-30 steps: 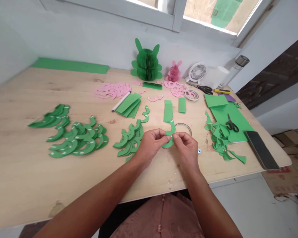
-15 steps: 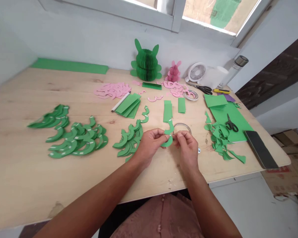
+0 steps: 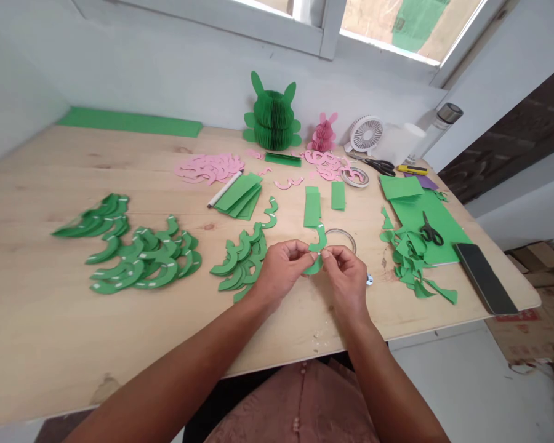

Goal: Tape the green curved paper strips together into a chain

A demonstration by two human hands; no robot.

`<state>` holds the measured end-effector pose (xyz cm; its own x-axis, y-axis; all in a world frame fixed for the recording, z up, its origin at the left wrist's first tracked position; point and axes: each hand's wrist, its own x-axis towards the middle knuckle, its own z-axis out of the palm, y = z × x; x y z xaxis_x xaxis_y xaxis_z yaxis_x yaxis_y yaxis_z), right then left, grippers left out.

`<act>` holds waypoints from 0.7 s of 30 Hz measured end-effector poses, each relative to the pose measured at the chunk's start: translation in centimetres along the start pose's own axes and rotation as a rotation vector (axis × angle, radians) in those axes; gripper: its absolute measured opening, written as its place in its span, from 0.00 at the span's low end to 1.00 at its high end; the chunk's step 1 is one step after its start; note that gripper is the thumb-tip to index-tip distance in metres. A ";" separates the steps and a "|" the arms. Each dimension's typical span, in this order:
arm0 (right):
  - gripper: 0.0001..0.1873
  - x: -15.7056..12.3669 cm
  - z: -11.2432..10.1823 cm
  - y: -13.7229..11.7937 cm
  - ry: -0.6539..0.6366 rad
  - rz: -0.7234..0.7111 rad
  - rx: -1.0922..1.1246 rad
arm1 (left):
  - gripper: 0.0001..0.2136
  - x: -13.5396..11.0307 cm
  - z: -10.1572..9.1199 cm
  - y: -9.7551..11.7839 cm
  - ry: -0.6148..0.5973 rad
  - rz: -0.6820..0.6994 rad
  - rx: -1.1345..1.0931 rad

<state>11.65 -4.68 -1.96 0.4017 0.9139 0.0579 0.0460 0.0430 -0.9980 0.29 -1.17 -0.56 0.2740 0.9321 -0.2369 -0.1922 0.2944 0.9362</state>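
Note:
Between my two hands is a curved green paper cutout (image 3: pixel 320 237) with small white strips on it. My left hand (image 3: pixel 281 271) pinches its left side between thumb and fingers. My right hand (image 3: pixel 346 271) is closed, its thumb and fingertips pressed at the cutout's right edge. Just behind my right hand lies a roll of tape (image 3: pixel 346 234), partly covered by the hand. Left of my left hand sits a pile of similar green cutouts (image 3: pixel 240 258), and a larger pile of curved green pieces with white strips (image 3: pixel 143 258) spreads farther left.
Folded green paper (image 3: pixel 312 206) lies behind my hands. On the right are green scraps (image 3: pixel 410 258), small black scissors (image 3: pixel 430 231) and a phone (image 3: pixel 484 278). Pink cutouts (image 3: pixel 212 167), a green honeycomb figure (image 3: pixel 274 120), a pink one (image 3: pixel 323 134) and a fan (image 3: pixel 366 134) stand or lie at the back.
My right hand has moved slightly left, so its fingertips now meet the green cutout beside my left fingers. The cutout has shifted a little to the right.

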 end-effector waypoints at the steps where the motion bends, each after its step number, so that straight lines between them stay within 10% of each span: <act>1: 0.07 0.0 0.1 0.0 0.012 -0.001 0.000 | 0.10 0.0 0.0 0.0 0.002 -0.001 0.003; 21: 0.07 -0.1 0.1 -0.1 -0.013 0.026 0.083 | 0.07 -0.1 0.0 0.1 0.003 0.015 -0.019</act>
<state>11.53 -4.74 -1.87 0.3903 0.9201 0.0326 -0.0402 0.0524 -0.9978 0.27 -1.26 -0.43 0.2684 0.9369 -0.2239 -0.2144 0.2847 0.9343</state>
